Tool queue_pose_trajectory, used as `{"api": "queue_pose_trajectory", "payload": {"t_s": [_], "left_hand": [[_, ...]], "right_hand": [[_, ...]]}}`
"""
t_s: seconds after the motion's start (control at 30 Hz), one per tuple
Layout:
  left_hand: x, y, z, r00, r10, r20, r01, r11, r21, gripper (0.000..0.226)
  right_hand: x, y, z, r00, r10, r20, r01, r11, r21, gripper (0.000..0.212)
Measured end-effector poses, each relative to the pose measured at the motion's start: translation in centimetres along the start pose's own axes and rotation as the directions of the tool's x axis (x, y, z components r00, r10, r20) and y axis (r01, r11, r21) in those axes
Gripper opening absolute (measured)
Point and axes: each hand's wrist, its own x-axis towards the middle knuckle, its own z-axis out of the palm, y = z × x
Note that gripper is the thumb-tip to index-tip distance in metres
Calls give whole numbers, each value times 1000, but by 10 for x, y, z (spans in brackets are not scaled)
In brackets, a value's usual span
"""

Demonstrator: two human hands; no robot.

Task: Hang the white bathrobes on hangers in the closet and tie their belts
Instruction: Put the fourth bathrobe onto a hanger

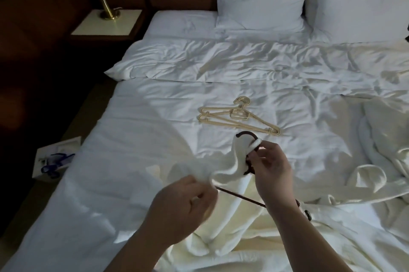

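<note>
A white belt (223, 161), thick and soft, is pinched at one bunched end by the left hand (188, 205), whose fingers are curled round it. From that grip the belt runs up and to the right, where it is looped once round the neck of a dark hanger (247, 136), just below its hook. The hanger's neck is pinched between the thumb and fingers of the right hand (272, 172); its thin lower bar is seen between the two hands. Beneath both hands a cream-white robe (254, 238) lies rumpled on the bed (132, 127). Beyond the right hand, pale hangers (239, 119) lie stacked on the bed.
</note>
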Motion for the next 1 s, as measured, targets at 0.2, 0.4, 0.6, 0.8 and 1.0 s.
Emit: {"api": "queue_pose_trajectory", "payload": {"t_s": [0.2,0.4,0.6,0.8,1.0], "left_hand": [[32,-13,-9,990,-104,-93,116,984,136,49],[50,-7,-9,976,5,218,-12,999,30,29],[37,6,-50,998,-40,41,48,980,-192,24],[33,12,-80,992,-111,56,124,909,-397,10],[23,28,-100,987,-111,112,154,835,-528,24]], "right_hand": [[-7,-9,-3,991,-64,114,56,996,76,29],[-8,-31,-16,970,-10,241,-22,991,130,21],[50,-37,-97,919,165,358,-265,931,251,26],[33,1,-82,673,211,709,-161,977,-138,68],[-4,15,-19,640,300,707,42,906,-422,53]]}}
